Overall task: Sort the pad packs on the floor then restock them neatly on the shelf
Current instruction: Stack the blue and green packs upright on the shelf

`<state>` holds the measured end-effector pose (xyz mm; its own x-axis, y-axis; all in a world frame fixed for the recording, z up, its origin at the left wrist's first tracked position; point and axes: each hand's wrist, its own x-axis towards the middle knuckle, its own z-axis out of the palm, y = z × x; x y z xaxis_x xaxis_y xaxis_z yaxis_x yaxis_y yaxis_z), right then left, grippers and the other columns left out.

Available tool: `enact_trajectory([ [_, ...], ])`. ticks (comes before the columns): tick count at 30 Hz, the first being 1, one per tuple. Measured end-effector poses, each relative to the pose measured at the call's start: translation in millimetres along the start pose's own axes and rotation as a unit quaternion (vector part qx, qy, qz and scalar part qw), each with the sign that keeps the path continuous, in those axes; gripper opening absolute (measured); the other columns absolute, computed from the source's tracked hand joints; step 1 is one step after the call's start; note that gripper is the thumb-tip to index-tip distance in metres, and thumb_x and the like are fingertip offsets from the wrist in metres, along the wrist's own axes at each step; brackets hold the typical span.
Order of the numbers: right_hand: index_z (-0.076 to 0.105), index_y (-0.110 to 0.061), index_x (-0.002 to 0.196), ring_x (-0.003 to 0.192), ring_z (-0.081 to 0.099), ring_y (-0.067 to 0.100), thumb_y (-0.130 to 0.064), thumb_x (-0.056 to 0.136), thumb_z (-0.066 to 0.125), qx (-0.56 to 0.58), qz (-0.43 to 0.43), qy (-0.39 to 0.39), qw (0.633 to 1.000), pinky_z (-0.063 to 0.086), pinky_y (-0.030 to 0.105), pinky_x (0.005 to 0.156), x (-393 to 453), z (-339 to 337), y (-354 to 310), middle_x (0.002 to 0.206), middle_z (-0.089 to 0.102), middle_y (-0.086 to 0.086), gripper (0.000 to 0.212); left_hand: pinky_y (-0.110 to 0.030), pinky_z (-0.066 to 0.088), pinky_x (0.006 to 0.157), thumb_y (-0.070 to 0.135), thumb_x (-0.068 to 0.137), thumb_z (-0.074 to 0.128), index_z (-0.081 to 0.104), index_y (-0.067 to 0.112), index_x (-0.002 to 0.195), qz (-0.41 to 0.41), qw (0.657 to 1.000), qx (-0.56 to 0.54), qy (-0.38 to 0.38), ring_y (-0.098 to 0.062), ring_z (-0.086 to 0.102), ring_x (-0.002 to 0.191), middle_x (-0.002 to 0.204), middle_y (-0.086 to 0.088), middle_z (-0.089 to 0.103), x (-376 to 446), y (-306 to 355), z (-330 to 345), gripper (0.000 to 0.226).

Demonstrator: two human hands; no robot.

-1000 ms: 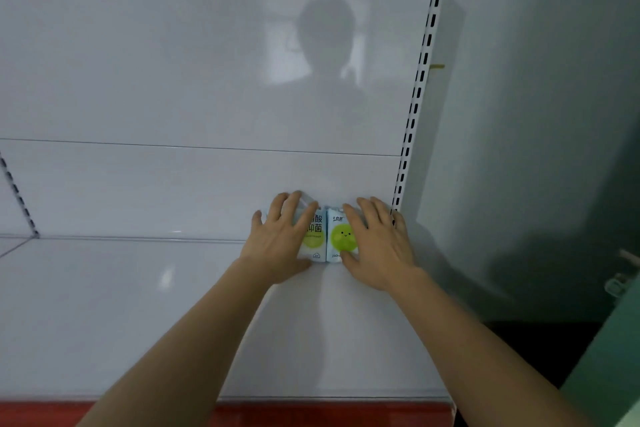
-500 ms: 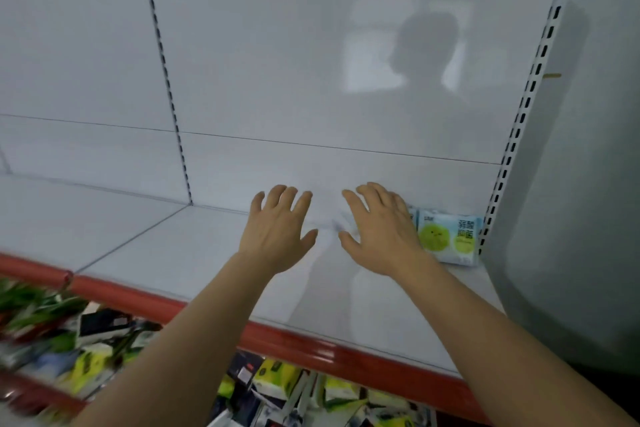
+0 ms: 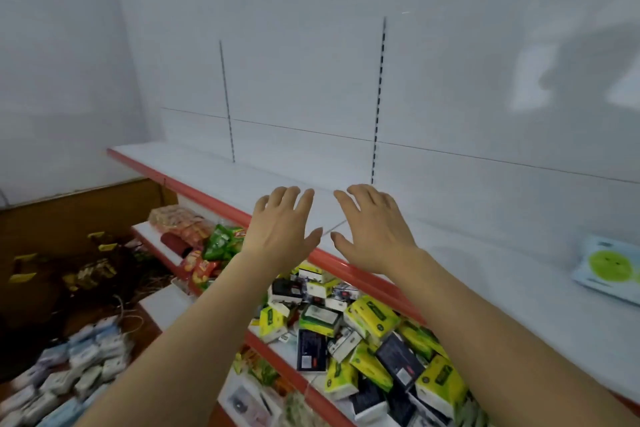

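My left hand (image 3: 282, 227) and my right hand (image 3: 372, 229) hover side by side over the front edge of the white shelf (image 3: 263, 180), fingers spread, holding nothing. A light blue pad pack with a green round face (image 3: 609, 267) stands on that shelf at the far right, well away from both hands. A heap of pale blue and white pad packs (image 3: 69, 378) lies on the floor at the bottom left, blurred.
The shelf has a red front edge (image 3: 207, 199). The lower shelf holds several yellow-green and black boxes (image 3: 363, 333) in a jumble, and red and green snack bags (image 3: 204, 246) farther left. A brown cardboard box (image 3: 79, 215) stands at the left wall.
Both hands let go of the two packs at the shelf's right end and drew back. My view swung left and down, bringing the lower shelf and the floor heap into sight.
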<state>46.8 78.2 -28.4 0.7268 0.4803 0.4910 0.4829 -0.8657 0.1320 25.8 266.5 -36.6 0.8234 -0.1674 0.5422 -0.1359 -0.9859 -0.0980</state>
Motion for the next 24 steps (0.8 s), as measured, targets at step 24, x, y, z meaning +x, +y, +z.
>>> enact_trajectory([
  [24, 0.024, -0.02, 0.154, 0.145, 0.025, 0.027, -0.058, 0.095, 0.045, 0.174, -0.252, -0.126, 0.943, 0.031, 0.048, 0.115, 250, 248, -344, 0.155, 0.031, 0.006, 0.073, -0.045, 0.031, 0.116, 0.059, 0.098, 0.043, 0.018, 0.022, 0.157, -0.344, 0.919, 0.091, -0.17, -0.027, 0.03, 0.145, 0.158, -0.003, 0.031, -122, -380, 123, 0.074],
])
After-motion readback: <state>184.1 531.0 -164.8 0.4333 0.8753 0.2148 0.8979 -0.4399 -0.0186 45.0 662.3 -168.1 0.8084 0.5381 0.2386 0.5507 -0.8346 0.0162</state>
